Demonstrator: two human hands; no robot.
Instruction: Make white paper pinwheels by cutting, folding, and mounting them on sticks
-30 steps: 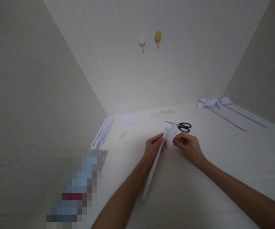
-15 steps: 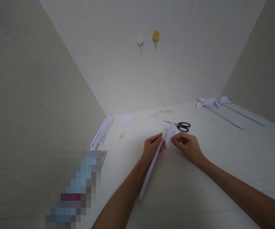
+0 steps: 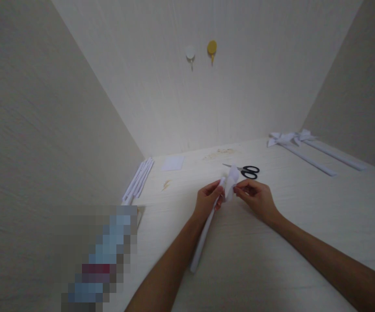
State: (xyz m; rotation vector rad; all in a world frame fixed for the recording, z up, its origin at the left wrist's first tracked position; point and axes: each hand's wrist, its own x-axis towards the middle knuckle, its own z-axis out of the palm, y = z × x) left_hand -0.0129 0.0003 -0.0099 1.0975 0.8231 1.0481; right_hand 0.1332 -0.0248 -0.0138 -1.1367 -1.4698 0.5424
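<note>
A rolled paper stick [image 3: 203,240] is gripped by the left hand [image 3: 207,201] while a paper piece [image 3: 231,184], apparently folded tighter than before, is pinched by the right hand [image 3: 257,199].

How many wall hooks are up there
2: a white hook and a yellow hook, side by side on the back wall, white on the left. None looks hidden.

Both hands meet mid-table: left hand [image 3: 207,202] grips the top of a paper stick [image 3: 203,240] that slants back toward the person, right hand [image 3: 256,198] just beside it on the folded paper piece [image 3: 231,182] at the stick's tip. Scissors [image 3: 246,171] lie just behind the hands. Stick bundle [image 3: 139,181] along the left wall, paper sheet [image 3: 173,163] right of it, two bow-topped sticks [image 3: 307,151] far right on the table [image 3: 304,216], two hooks [image 3: 200,51] on the back wall.
</note>
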